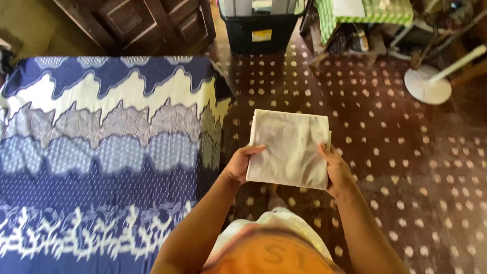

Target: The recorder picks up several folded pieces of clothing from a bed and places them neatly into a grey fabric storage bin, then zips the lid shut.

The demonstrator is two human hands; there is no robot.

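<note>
Left hand [238, 165]: pinching folded cloth's [289, 149] left edge, frame centre.
Right hand [337, 172]: pinching its right edge.
Bed [101, 152]: frame left.

A folded cloth [289, 148] is held over the floor [406, 167], with the left hand [239, 165] on its left edge and the right hand [337, 172] on its right edge. The bed [101, 152] lies to the left of the hands. Beyond the cloth stands a bin [258, 28], with a cupboard [147, 23] to its left, a table [365, 12] to its right and a fan base [427, 83] farther right.
</note>
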